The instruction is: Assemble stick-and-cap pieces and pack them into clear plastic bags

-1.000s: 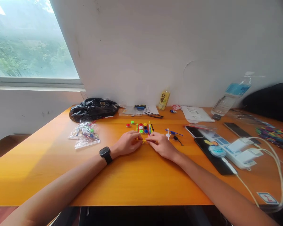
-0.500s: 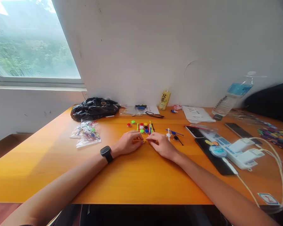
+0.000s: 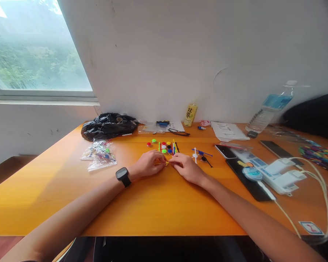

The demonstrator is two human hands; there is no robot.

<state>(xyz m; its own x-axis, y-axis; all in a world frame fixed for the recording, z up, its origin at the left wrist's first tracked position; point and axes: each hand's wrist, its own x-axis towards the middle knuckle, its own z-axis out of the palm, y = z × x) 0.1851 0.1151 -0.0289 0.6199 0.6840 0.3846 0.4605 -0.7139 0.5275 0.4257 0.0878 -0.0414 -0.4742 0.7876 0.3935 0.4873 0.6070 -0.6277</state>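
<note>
My left hand (image 3: 151,163) and my right hand (image 3: 188,167) meet fingertip to fingertip over the table. Both pinch a small yellow plastic piece (image 3: 167,163), mostly covered by the fingers. Just beyond them lie small round plastic discs in several colours, among them a white disc (image 3: 163,147) and a blue disc (image 3: 169,151). Thin coloured sticks (image 3: 175,146) rest beside these discs. To the right of my right hand are a white stick with a disc (image 3: 195,155), a blue stick piece (image 3: 205,153) and a black stick with a disc (image 3: 205,159).
Clear bags of small parts (image 3: 100,154) and a black plastic bag (image 3: 109,126) lie at left. At right are a power strip (image 3: 262,171) with cables, phones and a tilted water bottle (image 3: 269,112). A yellow drink bottle (image 3: 190,115) stands by the wall.
Both hands stay in nearly the same place, still pinching the yellow piece. The fingers have shifted only slightly, and the whole view has moved a little.
</note>
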